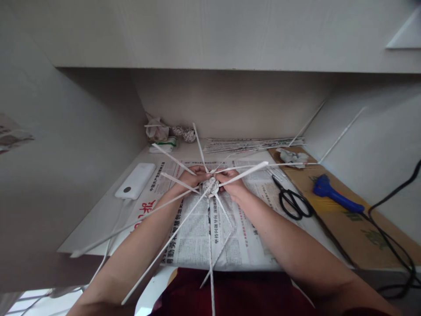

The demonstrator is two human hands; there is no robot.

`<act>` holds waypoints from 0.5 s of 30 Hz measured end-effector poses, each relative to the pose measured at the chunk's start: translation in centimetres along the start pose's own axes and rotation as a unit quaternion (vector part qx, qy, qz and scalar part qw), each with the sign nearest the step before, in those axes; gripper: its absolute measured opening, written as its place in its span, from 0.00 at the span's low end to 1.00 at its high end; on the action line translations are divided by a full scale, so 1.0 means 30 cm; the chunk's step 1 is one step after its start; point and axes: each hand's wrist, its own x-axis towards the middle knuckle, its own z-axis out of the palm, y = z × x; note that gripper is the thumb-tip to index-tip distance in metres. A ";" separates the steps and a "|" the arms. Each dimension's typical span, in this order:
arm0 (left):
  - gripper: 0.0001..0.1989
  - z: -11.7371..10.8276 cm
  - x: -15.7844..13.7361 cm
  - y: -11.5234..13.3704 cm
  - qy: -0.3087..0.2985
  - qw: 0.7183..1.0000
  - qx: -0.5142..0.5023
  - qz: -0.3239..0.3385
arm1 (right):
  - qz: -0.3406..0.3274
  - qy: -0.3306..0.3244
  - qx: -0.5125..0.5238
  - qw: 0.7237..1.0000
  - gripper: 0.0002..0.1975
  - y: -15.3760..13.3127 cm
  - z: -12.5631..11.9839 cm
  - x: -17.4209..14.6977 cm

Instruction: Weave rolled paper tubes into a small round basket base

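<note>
A small round piece woven from rolled newspaper strips point(210, 188) is held between both hands at the middle of the desk. Long thin paper sticks radiate from it in several directions, some reaching over my forearms and lap. My left hand point(193, 176) grips its left side with bent fingers, and a few sticks cross it. On the opposite side, my right hand point(232, 181) pinches near the far edge, where a long stick point(250, 166) runs off to the right. The fingertips are partly hidden behind the weave.
Newspaper point(194, 237) covers the desk. To the right lie black scissors point(294, 202), a blue glue gun point(337, 194) on cardboard point(358, 232), and a crumpled paper piece point(292, 158). Paper sticks point(246, 145) lie behind; a white power bank point(135, 181) sits left. Walls and a low overhang enclose the space.
</note>
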 end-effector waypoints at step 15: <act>0.19 -0.054 0.039 0.030 0.129 0.978 -0.161 0.034 | 0.218 -0.371 0.114 0.895 0.23 -0.092 -0.045 -0.065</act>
